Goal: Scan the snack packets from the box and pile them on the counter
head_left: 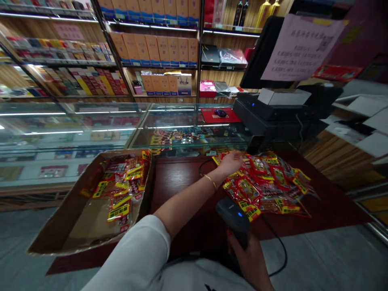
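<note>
My right hand (250, 258) is wrapped round the handle of a black barcode scanner (232, 214) with a small blue light on top. A cable runs from the scanner down to the right. My left hand (233, 161), with a gold bangle at its wrist, reaches over the far left part of a pile of snack packets (280, 178). The hand is blurred and its fingertips are turned away, so whether it grips a packet does not show. The packets are shiny red and yellow, heaped on the dark red counter top (177, 182).
Left of the counter, an open cardboard box (87, 226) holds more such packets. Behind are glass display cases (172, 117) and a mouse (220, 113) on a red mat. A monitor (257, 56) with a paper sheet stands at the back right. Stocked shelves line the wall.
</note>
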Available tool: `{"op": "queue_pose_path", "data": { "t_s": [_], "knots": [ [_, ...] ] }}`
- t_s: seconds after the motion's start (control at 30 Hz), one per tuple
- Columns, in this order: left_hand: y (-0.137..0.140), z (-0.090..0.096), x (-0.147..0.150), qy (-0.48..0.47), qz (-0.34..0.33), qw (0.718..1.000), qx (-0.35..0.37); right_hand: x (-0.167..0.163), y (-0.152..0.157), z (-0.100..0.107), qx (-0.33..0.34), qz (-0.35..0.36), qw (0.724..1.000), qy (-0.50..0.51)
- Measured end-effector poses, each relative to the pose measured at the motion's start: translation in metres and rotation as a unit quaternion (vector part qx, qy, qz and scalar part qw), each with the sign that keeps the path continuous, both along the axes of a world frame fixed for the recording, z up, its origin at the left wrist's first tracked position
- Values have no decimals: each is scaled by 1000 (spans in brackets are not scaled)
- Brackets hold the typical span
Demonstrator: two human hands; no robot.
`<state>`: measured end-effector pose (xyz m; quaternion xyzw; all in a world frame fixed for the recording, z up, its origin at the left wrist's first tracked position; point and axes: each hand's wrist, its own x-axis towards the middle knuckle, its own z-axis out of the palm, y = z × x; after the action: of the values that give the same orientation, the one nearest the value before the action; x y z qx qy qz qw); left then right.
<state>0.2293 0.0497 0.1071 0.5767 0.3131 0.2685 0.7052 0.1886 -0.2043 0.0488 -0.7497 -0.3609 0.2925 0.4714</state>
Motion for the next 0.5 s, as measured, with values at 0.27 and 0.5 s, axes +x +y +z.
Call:
{"op": "queue_pose_path", "data": {
  "t_s": [0.27,0.5],
  "knots": [
    [-61,33,-260,105,237,914,313,11,11,-28,-25,67,997,-4],
    [-9,43,-456,534,284,749,271,7,40,-31,-16,149,989,-12]
  ]
}}
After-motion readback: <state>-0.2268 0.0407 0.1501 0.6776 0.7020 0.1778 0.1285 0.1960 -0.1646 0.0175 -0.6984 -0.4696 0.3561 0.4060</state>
